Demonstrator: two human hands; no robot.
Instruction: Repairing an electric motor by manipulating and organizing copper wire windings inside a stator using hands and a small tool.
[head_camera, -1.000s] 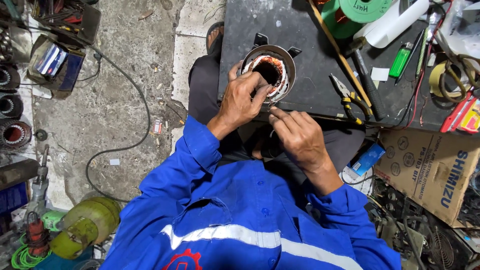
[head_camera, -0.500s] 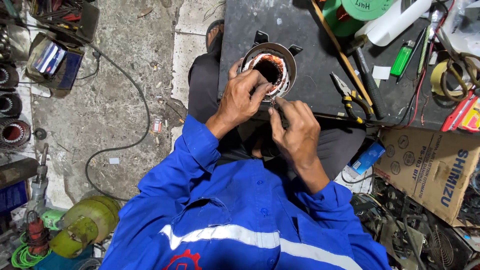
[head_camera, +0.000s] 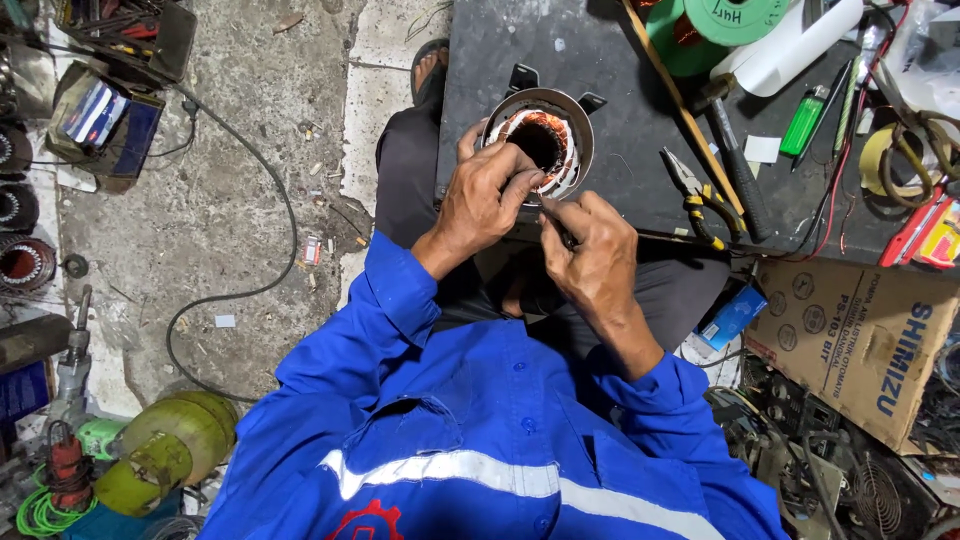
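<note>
A round metal motor stator (head_camera: 540, 135) with copper and white windings sits near the front edge of a dark worktable (head_camera: 600, 60). My left hand (head_camera: 485, 200) rests on the stator's near rim, fingers pinching at the windings. My right hand (head_camera: 595, 250) is just to its right, closed around a thin dark tool whose tip meets the left fingers at the rim. Both arms wear blue sleeves.
Pliers (head_camera: 690, 195), a hammer (head_camera: 735, 170), a green lighter (head_camera: 803, 120), a green spool (head_camera: 715, 30) and tape rolls lie on the table's right part. A cardboard box (head_camera: 855, 335) stands at the right. Motor parts and a green-yellow cylinder (head_camera: 165, 450) lie on the concrete floor at the left.
My right hand has moved up from my lap to the stator's rim and now meets my left hand there. The left hand has stayed on the stator.
</note>
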